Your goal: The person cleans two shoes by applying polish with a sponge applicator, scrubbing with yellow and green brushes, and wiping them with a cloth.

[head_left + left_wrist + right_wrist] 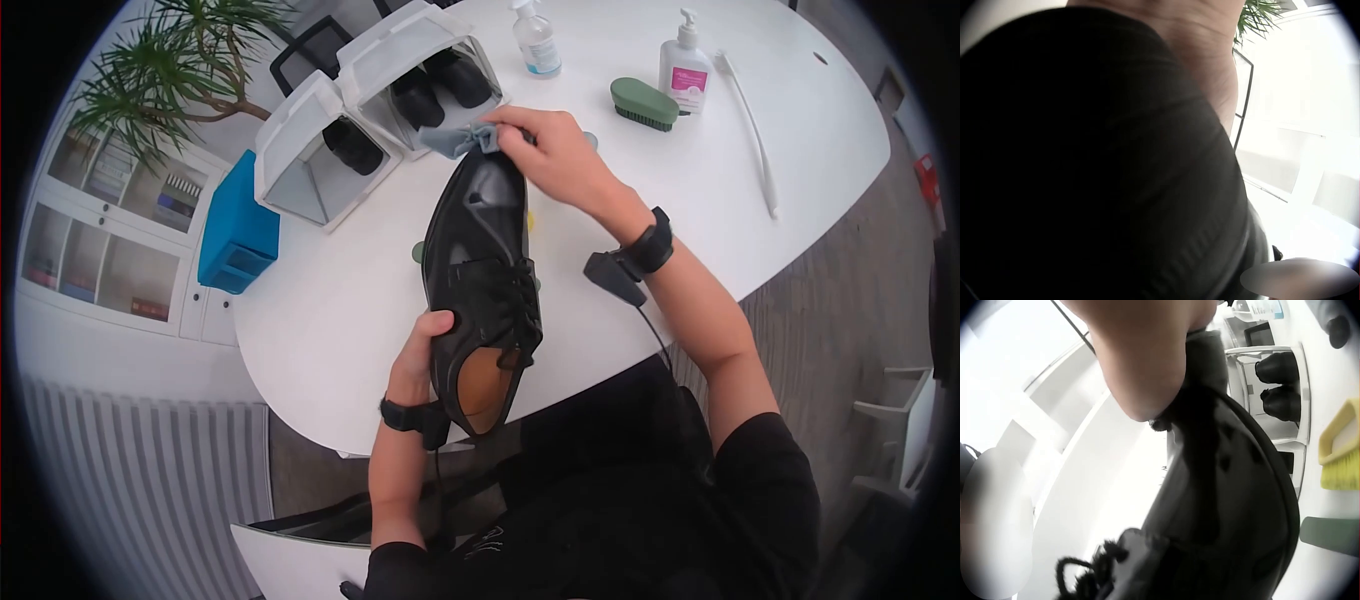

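A black leather lace-up shoe (478,250) is held over the white table, toe pointing away from me and tan insole showing at the heel end. My left hand (412,350) grips its side near the heel, thumb on the upper, the other fingers hidden beneath. At the toe, my right hand (560,155) pinches a grey cloth (455,140) that lies against the tip. From the right wrist, the glossy toe (1222,469) and laces (1088,575) appear under the hand. Dark shoe surface (1116,156) fills most of the left wrist view.
Two clear-fronted boxes (300,165) with black shoes stand at the back left, beside a blue case (240,225). Toward the right are a green brush (643,102), a pump bottle (686,75) and a long white stick (750,135). A yellow brush (1340,456) lies near the shoe.
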Tool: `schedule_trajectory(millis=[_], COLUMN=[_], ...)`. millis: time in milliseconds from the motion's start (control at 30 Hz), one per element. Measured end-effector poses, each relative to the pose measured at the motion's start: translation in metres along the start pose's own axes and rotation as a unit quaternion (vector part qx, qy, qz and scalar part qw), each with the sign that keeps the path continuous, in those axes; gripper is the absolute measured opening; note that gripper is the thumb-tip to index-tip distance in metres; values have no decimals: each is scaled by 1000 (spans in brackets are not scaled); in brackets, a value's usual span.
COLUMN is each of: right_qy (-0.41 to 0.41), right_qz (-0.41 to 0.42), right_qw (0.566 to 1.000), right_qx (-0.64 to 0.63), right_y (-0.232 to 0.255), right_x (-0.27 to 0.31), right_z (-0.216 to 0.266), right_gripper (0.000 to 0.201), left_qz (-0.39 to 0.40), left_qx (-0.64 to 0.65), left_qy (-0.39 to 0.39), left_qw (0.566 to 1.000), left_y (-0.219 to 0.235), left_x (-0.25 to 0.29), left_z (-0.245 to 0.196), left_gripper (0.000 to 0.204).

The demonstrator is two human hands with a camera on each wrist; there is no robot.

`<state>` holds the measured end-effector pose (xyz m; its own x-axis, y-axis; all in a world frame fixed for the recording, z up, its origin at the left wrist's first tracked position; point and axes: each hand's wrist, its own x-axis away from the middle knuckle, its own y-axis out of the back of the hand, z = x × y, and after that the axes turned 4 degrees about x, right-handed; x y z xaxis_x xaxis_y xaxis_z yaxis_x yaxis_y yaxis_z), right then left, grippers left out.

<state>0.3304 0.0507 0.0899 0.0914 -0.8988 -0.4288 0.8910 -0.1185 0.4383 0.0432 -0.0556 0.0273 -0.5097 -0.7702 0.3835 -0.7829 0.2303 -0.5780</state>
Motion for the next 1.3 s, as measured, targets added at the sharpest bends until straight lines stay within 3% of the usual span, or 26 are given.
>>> schedule_trajectory(millis=[67,133,233,267,300,333,367,400,467,533,600,700,833,867,933,967,1000,1067,1100,1133,1200,1233,1300], right_qy=[27,-77,-140,-141,-80,45,162,159,248,267,303,341,247,248,123,112,115,85,86,134,226,226,352], right_qz=[-19,-11,0,0,-15,-55,-114,-114,-97,-81,-69,-117,-150,-144,-118,-99,-96,-34,-31,-45,-73,-71,-81], right_qw=[998,939,904,904,954,976,973,973,963,959,949,933,957,957,979,985,985,984,983,980,966,966,932], right_qx=[-56,-334,-404,-405,-287,-206,-118,-119,-23,-49,-47,-20,-31,-36,-115,-89,-90,-156,-157,-139,-104,-105,-33], right_y=[-10,-17,-28,-29,-25,-34,-44,-48,-54,-59,-60,-64,-69,-74,-80,-83,-87,-93,-96,-98,-100,-100,-93], right_x=[-2,1,3,11,24,25,26,30,43,46,49,51,42,45,53,57,63,76,79,81,83,82,79], right_z=[-25,-26,-20,-16,2,-3,-8,-4,7,11,14,11,0,1,10,13,17,27,30,33,36,37,37], right_gripper=[36,36,34,34,34,36,41,41,44,45,46,48,45,45,42,42,42,44,44,47,51,51,51], left_qz=[3,-1,6,23,7,5,82,158,190,191,218,302,301,296,271,222,222,135,134,26,-88,-86,-77], left_qx=[18,37,55,58,77,77,98,119,107,184,176,187,198,200,233,236,237,279,280,46,-189,-91,107], left_qy=[0,-18,-49,-67,-89,-87,-72,-57,-75,-74,-84,-82,-81,-86,-96,-107,-111,-172,-175,-269,-341,-311,-242], left_qw=[1000,999,997,996,993,993,989,979,973,961,956,931,929,930,929,940,939,935,934,962,917,942,961], left_y=[-6,-9,-9,-9,-10,-7,-1,1,3,0,10,15,21,20,17,16,15,12,10,7,4,3,-1], left_x=[-1,-4,-10,-15,-19,-19,-18,-19,-22,-18,-23,-27,-29,-29,-31,-32,-31,-26,-24,-22,-20,-22,-31], left_z=[-1,-1,-2,-1,1,-1,-4,-6,-11,-18,-18,-18,-16,-13,-10,-8,-6,1,2,3,2,-3,-13], left_gripper=[77,78,82,86,89,89,89,89,88,85,94,76,70,70,68,66,66,64,64,63,61,61,61])
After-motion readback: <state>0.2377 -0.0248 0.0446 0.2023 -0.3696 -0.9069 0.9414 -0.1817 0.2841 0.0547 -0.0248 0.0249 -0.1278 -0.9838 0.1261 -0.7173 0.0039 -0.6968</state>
